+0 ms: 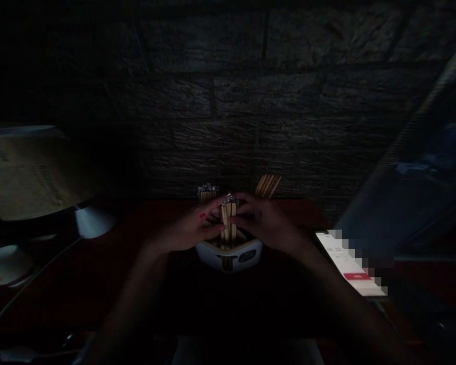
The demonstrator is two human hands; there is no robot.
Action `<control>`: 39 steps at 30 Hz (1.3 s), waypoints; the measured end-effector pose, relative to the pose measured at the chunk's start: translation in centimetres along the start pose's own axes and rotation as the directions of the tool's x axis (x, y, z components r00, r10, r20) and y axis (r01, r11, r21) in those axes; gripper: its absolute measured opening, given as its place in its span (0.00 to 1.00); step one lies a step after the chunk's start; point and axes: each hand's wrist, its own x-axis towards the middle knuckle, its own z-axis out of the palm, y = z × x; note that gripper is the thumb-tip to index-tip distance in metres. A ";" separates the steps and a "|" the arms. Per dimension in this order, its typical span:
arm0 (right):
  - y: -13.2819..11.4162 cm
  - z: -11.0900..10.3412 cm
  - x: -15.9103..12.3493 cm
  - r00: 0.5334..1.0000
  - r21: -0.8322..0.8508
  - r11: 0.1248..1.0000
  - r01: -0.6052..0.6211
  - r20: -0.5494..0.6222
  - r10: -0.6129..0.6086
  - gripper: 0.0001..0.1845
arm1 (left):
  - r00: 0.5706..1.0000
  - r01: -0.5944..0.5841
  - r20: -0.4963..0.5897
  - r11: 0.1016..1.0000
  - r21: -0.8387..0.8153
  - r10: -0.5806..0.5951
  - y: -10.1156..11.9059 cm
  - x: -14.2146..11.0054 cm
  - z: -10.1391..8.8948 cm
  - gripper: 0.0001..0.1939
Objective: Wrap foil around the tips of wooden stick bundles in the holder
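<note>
My left hand (pixel 192 228) and my right hand (pixel 268 220) come together over a white box (pixel 213 260) with a pale rim and a dark oval label. Between them stands a bundle of thin wooden sticks (pixel 229 220), topped with crinkled foil (pixel 228 199). Fingers and thumbs of both hands close in on the bundle from either side. Its lower end sits within the box. Behind my left fingers is another foil-topped stick bundle (pixel 208 191). More bare wooden sticks (pixel 268 185) lean out behind my right hand. Darkness hides the inside of the box.
A dark brick wall (pixel 228 101) rises behind the reddish table (pixel 137 289). At left are a printed tan panel (pixel 26 175), a white cone-shaped object (pixel 93 222) and a pale cable (pixel 34 276). A lit phone screen (pixel 349 263) lies at right, beside a bluish panel (pixel 414 177).
</note>
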 end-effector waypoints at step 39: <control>0.2 0.8 -2.7 0.984 -0.256 0.967 -0.002 -0.170 -0.043 0.16 | 0.953 0.036 -0.303 0.999 0.036 -0.023 -0.8 0.0 1.9 0.13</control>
